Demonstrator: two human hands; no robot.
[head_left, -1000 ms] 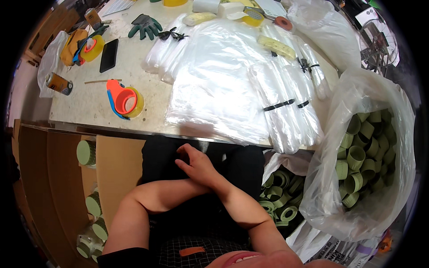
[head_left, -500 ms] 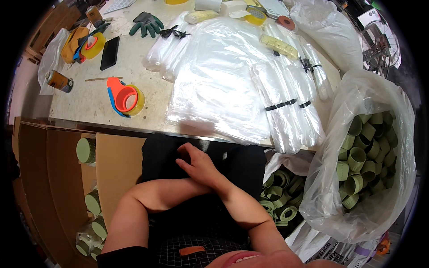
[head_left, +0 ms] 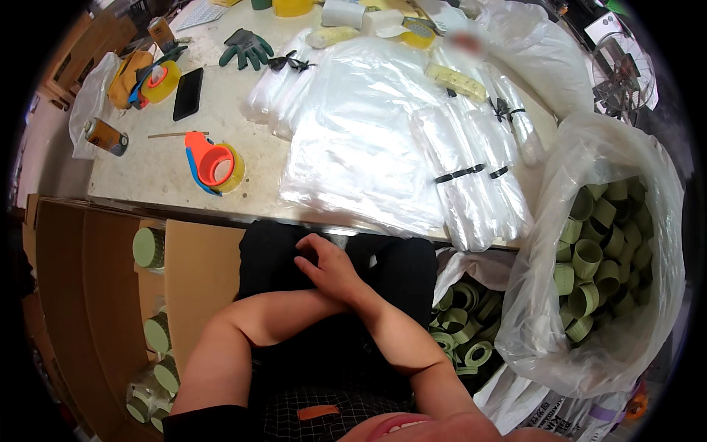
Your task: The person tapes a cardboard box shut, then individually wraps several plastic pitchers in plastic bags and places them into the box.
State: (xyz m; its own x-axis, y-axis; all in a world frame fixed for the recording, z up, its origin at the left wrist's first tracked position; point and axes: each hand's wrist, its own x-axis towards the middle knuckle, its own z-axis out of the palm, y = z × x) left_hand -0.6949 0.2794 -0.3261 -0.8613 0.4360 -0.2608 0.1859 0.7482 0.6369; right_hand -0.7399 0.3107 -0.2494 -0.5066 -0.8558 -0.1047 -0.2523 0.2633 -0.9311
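Observation:
My forearms cross over my lap. My right hand (head_left: pixel 329 269) lies on the dark trousers (head_left: pixel 269 254) just below the table edge, thumb apart from loosely bent fingers, with nothing seen in it. The left forearm (head_left: pixel 294 317) passes beneath my right wrist, which hides my left hand and its fingers. Nearest on the table is a stack of clear plastic bags (head_left: pixel 361 147). Rolled bundles of clear bags (head_left: pixel 460 173), tied with black bands, lie on its right. An orange and blue tape dispenser (head_left: pixel 213 163) with yellowish tape sits to the left.
A large clear bag (head_left: pixel 526 324) of green rings stands on the right, with more green rings (head_left: pixel 464 317) in a sack below. On the left, an open carton (head_left: pixel 103 295) holds green cylinders (head_left: pixel 149 248). A phone (head_left: pixel 188 94), a glove (head_left: pixel 245 49) and a can (head_left: pixel 105 137) lie on the table.
The view has shifted slightly, so the things on the left of the table sit a little farther right. My arms and right hand keep nearly the same pose.

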